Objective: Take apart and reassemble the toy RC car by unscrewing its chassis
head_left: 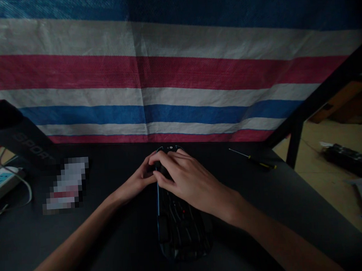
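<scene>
A black toy car [183, 229] with blue edges lies on the table with its underside up, its length pointing away from me. At its far left wheel, my left hand [143, 174] holds the side of the car with bent fingers. My right hand [186, 174] reaches across the far half of the underside, fingers curled round that same wheel. Both hands hide much of the far end. Whether the wheel is loose cannot be made out.
To the right lies a screwdriver [260, 162] with a black and yellow handle. Leftward are a blurred-out flat object [69, 183], a dark item lettered SPORT [27, 136] and a white power strip [2, 183] with a cable. A striped sheet [177, 70] hangs behind the black table [114, 246].
</scene>
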Demonstrator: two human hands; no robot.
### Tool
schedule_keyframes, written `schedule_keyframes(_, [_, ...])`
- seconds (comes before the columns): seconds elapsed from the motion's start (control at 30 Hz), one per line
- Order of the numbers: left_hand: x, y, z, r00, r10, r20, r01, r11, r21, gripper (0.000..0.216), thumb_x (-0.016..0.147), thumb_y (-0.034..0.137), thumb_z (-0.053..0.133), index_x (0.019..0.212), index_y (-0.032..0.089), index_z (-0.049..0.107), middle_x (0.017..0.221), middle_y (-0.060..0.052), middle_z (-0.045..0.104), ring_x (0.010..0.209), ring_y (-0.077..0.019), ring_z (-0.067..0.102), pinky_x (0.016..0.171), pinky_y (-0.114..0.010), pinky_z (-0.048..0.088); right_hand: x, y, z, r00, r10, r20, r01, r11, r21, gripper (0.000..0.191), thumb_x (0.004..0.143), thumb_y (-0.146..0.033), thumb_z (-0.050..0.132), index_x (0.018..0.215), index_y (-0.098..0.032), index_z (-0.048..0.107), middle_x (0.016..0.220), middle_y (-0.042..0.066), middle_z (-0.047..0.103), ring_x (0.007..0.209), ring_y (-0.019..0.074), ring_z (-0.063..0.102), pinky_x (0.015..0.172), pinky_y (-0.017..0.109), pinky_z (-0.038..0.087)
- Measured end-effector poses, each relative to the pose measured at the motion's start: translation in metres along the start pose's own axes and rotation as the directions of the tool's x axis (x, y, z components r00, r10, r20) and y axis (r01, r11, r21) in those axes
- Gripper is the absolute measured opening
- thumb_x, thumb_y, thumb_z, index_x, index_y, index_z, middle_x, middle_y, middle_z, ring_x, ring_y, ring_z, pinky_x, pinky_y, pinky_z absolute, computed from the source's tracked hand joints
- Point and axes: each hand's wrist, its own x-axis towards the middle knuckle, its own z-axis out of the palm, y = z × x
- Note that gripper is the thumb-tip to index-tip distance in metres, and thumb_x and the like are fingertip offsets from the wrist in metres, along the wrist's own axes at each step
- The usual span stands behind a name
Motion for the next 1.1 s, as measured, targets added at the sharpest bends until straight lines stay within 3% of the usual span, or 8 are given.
schedule_keyframes(0.1, [-0.0002,0.0013,0.0009,1.000,0.008,0.001,-0.008,1.000,0.022,0.078,0.088,0.035,0.076,0.158,0.023,0.044,0.165,-0.013,0.047,0.155,-0.0397,0.037,0.130,-0.055,0.028,0.0000,0.0010,0.0015,0.999,-0.033,-0.031,0.033,0.999,-0.026,0.030,0.104,-0.019,0.056,0.134,-0.017,0.057,0.124,0.009,0.073,0.112,0.0232,0.065,0.102,0.040,0.045])
schedule_keyframes(0.27, [0.0001,0.0007,0.0019,0.999,0.024,-0.021,-0.024,1.000,0.009,0.086,0.090,0.036,0.076,0.164,0.027,0.033,0.171,-0.012,0.037,0.158,-0.0383,0.032,0.130,-0.054,0.027,0.0002,0.0033,0.0006,0.998,-0.028,-0.053,0.023,0.996,-0.087,0.023,0.109,-0.033,0.052,0.124,-0.019,0.064,0.116,0.007,0.076,0.107,0.0230,0.069,0.099,0.040,0.045])
schedule_keyframes(0.43, [-0.0001,0.0014,0.0015,1.000,0.013,0.002,-0.013,1.000,-0.011,0.078,0.089,0.036,0.077,0.159,0.026,0.044,0.166,-0.012,0.046,0.153,-0.0397,0.041,0.127,-0.053,0.034,0.0007,0.0066,-0.0018,0.997,-0.055,-0.046,0.054,0.998,-0.017,0.022,0.106,-0.023,0.056,0.127,-0.017,0.061,0.126,0.009,0.073,0.114,0.0223,0.066,0.104,0.039,0.044])
schedule_keyframes(0.6, [0.0000,-0.0010,0.0003,1.000,0.012,0.003,-0.012,0.999,-0.037,0.088,0.090,0.037,0.077,0.165,0.028,0.032,0.169,-0.012,0.041,0.155,-0.0376,0.039,0.128,-0.052,0.033,0.0012,0.0081,-0.0010,0.999,-0.020,-0.027,0.020,1.000,-0.015,0.019,0.110,-0.032,0.051,0.109,-0.020,0.066,0.101,0.004,0.077,0.092,0.0191,0.069,0.092,0.036,0.046])
schedule_keyframes(0.73, [0.0005,-0.0001,0.0004,1.000,-0.002,0.013,0.003,1.000,-0.023,0.090,0.090,0.038,0.078,0.166,0.028,0.031,0.171,-0.012,0.038,0.154,-0.0390,0.041,0.127,-0.052,0.036,0.0007,0.0080,-0.0003,0.996,-0.069,-0.064,0.068,0.998,-0.005,0.018,0.104,-0.021,0.056,0.121,-0.020,0.064,0.119,0.007,0.075,0.110,0.0209,0.067,0.101,0.038,0.044])
schedule_keyframes(0.87, [0.0006,-0.0012,0.0000,1.000,0.012,0.006,-0.012,1.000,-0.007,0.088,0.091,0.037,0.076,0.166,0.028,0.031,0.170,-0.012,0.040,0.155,-0.0377,0.039,0.128,-0.052,0.033,0.0001,0.0074,-0.0003,0.998,-0.038,-0.043,0.037,0.999,-0.006,0.018,0.108,-0.032,0.054,0.115,-0.022,0.068,0.108,0.004,0.077,0.099,0.0194,0.070,0.096,0.037,0.047])
schedule_keyframes(1.0, [-0.0001,-0.0014,-0.0001,1.000,0.002,-0.005,-0.002,1.000,0.013,0.088,0.090,0.036,0.076,0.166,0.028,0.032,0.170,-0.012,0.039,0.156,-0.0385,0.038,0.128,-0.053,0.032,0.0003,0.0072,-0.0006,0.998,-0.053,-0.037,0.054,0.998,0.025,0.025,0.105,-0.022,0.055,0.128,-0.022,0.063,0.125,0.006,0.074,0.115,0.0209,0.067,0.105,0.039,0.045])
schedule_keyframes(1.1, [-0.0009,-0.0001,0.0007,1.000,0.003,-0.010,-0.003,1.000,0.021,0.088,0.090,0.036,0.075,0.166,0.028,0.031,0.169,-0.012,0.042,0.154,-0.0384,0.040,0.128,-0.054,0.031,0.0006,0.0076,0.0000,0.999,-0.013,-0.032,0.013,1.000,0.007,0.023,0.107,-0.032,0.055,0.125,-0.022,0.065,0.114,0.005,0.077,0.103,0.0210,0.071,0.099,0.039,0.048])
